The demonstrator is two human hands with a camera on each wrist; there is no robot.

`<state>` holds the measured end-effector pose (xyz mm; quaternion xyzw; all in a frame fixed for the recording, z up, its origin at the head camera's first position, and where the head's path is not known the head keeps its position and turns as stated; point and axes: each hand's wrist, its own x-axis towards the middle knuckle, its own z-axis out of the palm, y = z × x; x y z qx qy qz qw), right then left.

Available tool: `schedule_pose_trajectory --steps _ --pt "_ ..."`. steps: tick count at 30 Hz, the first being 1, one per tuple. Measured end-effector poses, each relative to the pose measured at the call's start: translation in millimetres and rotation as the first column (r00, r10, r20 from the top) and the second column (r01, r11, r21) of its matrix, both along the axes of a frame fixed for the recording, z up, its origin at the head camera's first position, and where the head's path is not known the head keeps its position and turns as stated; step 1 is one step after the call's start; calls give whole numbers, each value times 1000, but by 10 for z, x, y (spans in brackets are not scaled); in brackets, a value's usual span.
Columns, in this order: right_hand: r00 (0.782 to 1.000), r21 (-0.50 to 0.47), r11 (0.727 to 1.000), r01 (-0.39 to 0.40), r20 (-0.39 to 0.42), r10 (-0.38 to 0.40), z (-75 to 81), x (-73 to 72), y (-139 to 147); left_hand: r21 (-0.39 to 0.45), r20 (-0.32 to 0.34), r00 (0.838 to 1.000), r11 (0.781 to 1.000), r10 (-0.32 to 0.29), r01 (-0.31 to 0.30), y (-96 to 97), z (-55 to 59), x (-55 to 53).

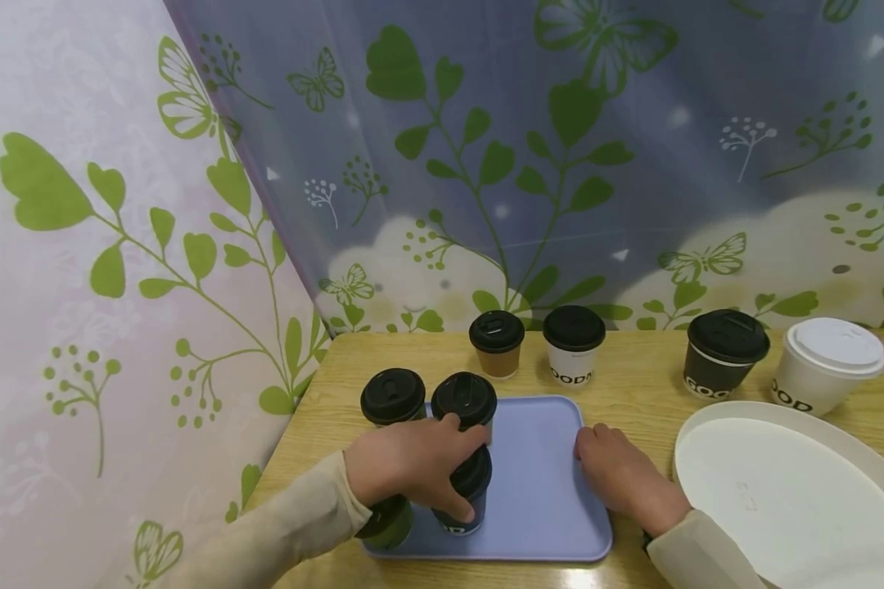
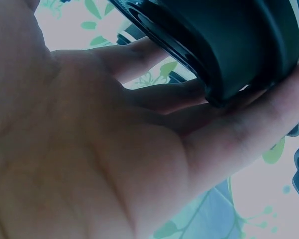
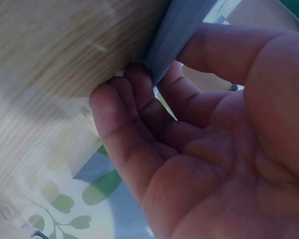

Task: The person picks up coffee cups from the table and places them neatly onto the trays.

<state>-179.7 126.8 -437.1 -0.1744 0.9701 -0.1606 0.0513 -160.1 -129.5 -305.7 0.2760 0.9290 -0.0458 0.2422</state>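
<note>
My left hand reaches over a dark blue paper cup with a black lid, its thumb and fingers round the cup's sides. In the left wrist view the cup's black lid lies between the fingers. The cup stands on a lilac-blue tray. Beside it on the tray are a green cup, partly under my wrist, and a black-lidded cup behind my fingers. Another black-lidded cup is at the tray's back left corner. My right hand holds the tray's right rim, fingers curled at its edge.
Along the back of the wooden table stand a brown cup, a white cup with black lid, a black cup and a white cup with white lid. A round white tray lies at right.
</note>
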Motion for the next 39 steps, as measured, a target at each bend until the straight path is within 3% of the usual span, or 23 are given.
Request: schedule_pose_trajectory --steps 13,28,39 --pt "1000 -5 1000 -7 -23 7 -14 5 9 11 1 999 999 -36 36 7 -8 -4" --pt "998 -9 1000 -15 -60 14 -32 16 11 20 9 1000 1000 -17 16 4 23 -6" --pt "999 -8 1000 -13 -50 13 -36 11 18 -24 16 1000 1000 -2 2 41 77 -19"
